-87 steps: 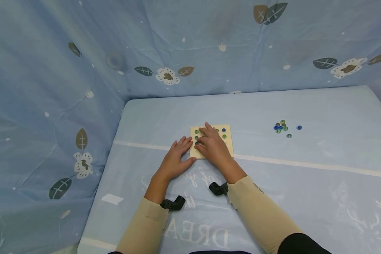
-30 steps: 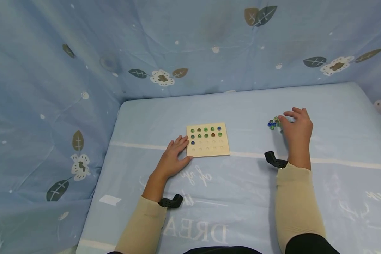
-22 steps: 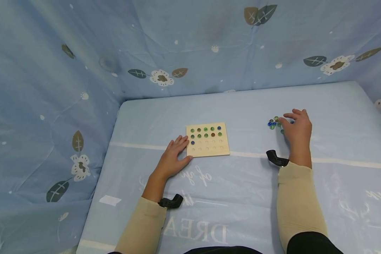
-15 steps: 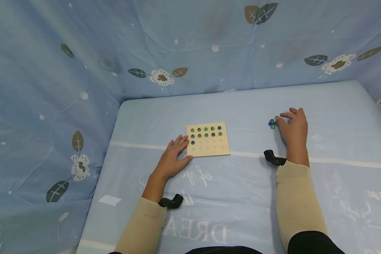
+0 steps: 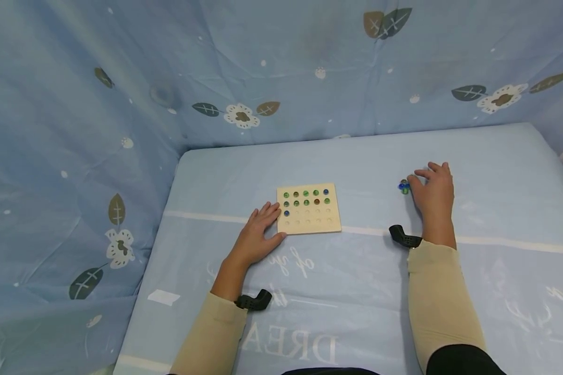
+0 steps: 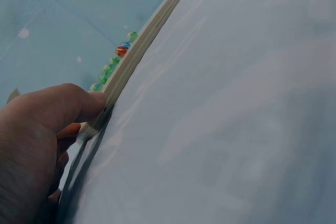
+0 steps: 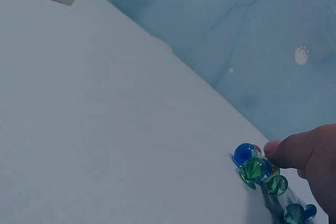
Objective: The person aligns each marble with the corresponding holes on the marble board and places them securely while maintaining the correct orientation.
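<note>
A pale wooden board (image 5: 311, 222) with rows of shallow hollows lies flat on the table. Marbles (image 5: 306, 202) in green, blue and reddish brown fill its two far rows, and one blue marble (image 5: 286, 213) sits at the left of the third row. My left hand (image 5: 259, 235) rests at the board's near left corner, fingers extended along its left side and thumb against its near edge. Off to the right, my right hand (image 5: 433, 195) is at a small cluster of loose marbles (image 7: 254, 169). Its thumb (image 7: 291, 153) touches them; whether a marble lies between thumb and index finger is hidden.
A light blue patterned cloth covers the table (image 5: 375, 302), with a pale stripe across it. Patterned fabric (image 5: 300, 94) hangs behind and at the left. A white patch (image 5: 163, 297) lies at the near left. Each wrist wears a black camera mount (image 5: 405, 237).
My right hand has gone from the board to the loose marbles, then shifted slightly left among them. Fewer loose marbles show beside it in the head view. My left hand stays at the board.
</note>
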The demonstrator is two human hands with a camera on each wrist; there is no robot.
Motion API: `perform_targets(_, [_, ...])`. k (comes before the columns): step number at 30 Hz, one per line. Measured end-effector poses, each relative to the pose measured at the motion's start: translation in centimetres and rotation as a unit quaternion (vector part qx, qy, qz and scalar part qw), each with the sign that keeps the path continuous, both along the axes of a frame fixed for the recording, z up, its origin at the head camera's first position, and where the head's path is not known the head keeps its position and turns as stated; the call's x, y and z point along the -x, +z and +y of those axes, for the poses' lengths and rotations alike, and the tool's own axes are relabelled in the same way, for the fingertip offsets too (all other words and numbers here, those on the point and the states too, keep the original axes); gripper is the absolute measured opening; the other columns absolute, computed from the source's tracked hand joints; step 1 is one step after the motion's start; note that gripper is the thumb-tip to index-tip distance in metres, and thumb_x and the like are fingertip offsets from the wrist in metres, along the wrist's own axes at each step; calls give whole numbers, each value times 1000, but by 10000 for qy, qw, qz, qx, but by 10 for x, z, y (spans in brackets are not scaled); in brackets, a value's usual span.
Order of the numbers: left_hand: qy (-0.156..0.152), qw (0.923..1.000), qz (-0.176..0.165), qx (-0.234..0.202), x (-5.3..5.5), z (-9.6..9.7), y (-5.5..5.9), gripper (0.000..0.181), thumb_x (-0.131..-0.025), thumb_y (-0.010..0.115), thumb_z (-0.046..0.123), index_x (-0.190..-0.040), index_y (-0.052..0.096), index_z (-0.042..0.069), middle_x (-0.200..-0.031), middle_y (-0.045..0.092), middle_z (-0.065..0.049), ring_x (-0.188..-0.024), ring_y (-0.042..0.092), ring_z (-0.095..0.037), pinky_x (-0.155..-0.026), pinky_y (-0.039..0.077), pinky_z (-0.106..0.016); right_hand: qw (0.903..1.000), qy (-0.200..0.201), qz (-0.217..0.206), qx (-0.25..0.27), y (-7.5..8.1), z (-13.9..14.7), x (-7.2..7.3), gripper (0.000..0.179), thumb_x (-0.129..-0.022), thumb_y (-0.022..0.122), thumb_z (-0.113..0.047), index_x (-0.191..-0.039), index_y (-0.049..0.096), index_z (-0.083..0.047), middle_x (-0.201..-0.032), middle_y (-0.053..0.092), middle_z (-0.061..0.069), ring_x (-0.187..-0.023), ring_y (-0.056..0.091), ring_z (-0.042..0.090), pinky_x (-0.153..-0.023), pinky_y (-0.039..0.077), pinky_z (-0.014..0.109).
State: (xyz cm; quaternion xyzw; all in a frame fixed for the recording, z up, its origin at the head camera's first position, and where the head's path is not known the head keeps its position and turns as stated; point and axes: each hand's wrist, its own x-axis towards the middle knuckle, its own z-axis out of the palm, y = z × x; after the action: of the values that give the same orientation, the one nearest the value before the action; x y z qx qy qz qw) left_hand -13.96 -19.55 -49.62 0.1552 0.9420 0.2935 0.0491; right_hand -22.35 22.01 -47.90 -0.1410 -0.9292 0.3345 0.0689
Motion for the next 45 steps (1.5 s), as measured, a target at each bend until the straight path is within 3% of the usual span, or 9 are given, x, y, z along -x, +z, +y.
perform_targets(23, [-51,9996,251,-113,-4,0,-3,65,-89,60,40,-146,37,18,-153,30,8,-144,17,-12,-120,12,-40,9997,-3,-216,103,-4,-2,3,37,-95,54,-23,-120,62,3,-151,31,17,-146,-1,30,-118,-1,51])
perform_targets(32, [28,9998,191,-27,-3,1,-3,66,-88,61,42,-146,37,19,-153,29,10,-144,15,-9,-120,11,-39,9991,-63,-398,132,-4,-2,6,39,-95,52,-24,-122,61,2,-152,30,15,-146,-1,28,-117,1,52])
perform_targets(45, [141,9999,73,65,-2,3,-2,67,-88,60,43,-146,35,22,-153,27,12,-144,14,-8,-120,12,-40,9993,-84,-280,224,-6,-2,6,37,-94,54,-22,-120,62,3,-150,34,17,-146,2,27,-118,2,50])
